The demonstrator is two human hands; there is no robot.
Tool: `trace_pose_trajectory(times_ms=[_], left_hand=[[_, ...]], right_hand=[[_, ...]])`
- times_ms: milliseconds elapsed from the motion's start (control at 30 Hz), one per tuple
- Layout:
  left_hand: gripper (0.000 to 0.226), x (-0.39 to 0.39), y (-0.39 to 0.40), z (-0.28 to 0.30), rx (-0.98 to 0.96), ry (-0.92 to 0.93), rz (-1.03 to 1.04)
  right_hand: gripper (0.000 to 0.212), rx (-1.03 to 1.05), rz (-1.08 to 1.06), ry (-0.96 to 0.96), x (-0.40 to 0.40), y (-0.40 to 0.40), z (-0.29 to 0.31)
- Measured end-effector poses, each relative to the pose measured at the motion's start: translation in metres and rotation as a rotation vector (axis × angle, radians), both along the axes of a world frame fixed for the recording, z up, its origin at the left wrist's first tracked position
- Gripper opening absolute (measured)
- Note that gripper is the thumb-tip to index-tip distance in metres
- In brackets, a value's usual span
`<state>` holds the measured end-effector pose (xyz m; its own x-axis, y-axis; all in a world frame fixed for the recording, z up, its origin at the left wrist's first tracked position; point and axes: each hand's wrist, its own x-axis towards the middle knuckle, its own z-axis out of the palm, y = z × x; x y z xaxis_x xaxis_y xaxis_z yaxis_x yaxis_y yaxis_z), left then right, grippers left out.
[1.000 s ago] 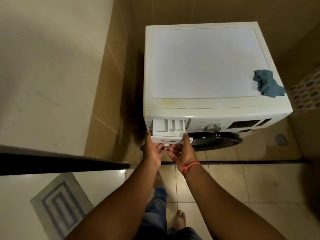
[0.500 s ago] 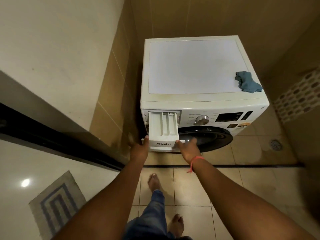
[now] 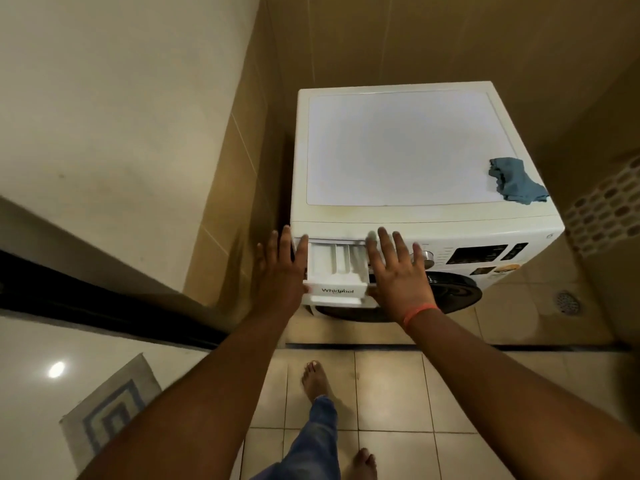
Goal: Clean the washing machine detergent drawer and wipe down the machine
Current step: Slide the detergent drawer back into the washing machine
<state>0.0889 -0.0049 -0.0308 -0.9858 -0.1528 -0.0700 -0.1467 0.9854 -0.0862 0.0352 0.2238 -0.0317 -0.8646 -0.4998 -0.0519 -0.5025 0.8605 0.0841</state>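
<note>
A white front-loading washing machine [image 3: 401, 150] stands in a tiled corner. Its white detergent drawer [image 3: 336, 268] is pulled out at the upper left of the front panel, compartments showing. My left hand [image 3: 280, 271] lies along the drawer's left side with fingers straight and spread. My right hand [image 3: 398, 268] lies along its right side, fingers straight too, with an orange band on the wrist. Whether the thumbs hook under the drawer front is hidden. A crumpled blue cloth [image 3: 516, 181] lies on the machine's top near the right edge.
A tiled wall [image 3: 242, 168] runs close along the machine's left side. A control knob [image 3: 427, 258] and dark door [image 3: 450, 292] sit right of the drawer. A floor drain [image 3: 568, 301] lies at the right, a patterned mat [image 3: 110, 407] at lower left. My bare feet stand on floor tiles.
Both hands let go of the drawer's front and moved up along its sides with fingers opened out. The drawer sticks out less than half a second ago.
</note>
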Motion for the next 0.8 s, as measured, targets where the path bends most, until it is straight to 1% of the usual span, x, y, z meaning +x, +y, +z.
trace_pose_trajectory(times_ms=[167,233,300,333,433,533,600,700,800], left_hand=[[0.118,-0.072,-0.015,0.005,0.029,0.039,0.031],[0.121,-0.095,-0.023,0.008,0.041,0.049,0.036],[0.122,-0.103,-0.033,0.009,0.032,0.017,-0.018],[0.12,-0.101,-0.037,0.008,0.039,0.004,-0.049],[0.109,-0.092,-0.04,0.002,0.101,-0.02,-0.095],[0.099,-0.095,-0.037,0.009,0.183,-0.017,-0.181],[0.091,-0.103,-0.034,0.017,0.213,-0.004,-0.221],[0.086,-0.122,-0.025,0.027,0.213,0.008,-0.248],[0.083,-0.145,-0.012,0.035,0.222,-0.003,-0.257]], right_hand=[[0.112,0.021,-0.044,0.016,-0.071,-0.022,0.0],[0.118,0.044,-0.06,0.009,-0.095,-0.029,0.002],[0.125,0.081,-0.024,-0.027,-0.108,-0.032,0.003],[0.125,0.088,-0.003,-0.032,-0.108,-0.033,0.004],[0.115,0.08,0.003,-0.054,-0.1,-0.033,0.007],[0.115,0.104,-0.009,-0.163,-0.097,-0.039,0.017],[0.113,0.073,-0.036,-0.199,-0.097,-0.042,0.024],[0.102,-0.014,-0.121,-0.184,-0.102,-0.042,0.031],[0.093,-0.049,-0.188,-0.185,-0.111,-0.033,0.04]])
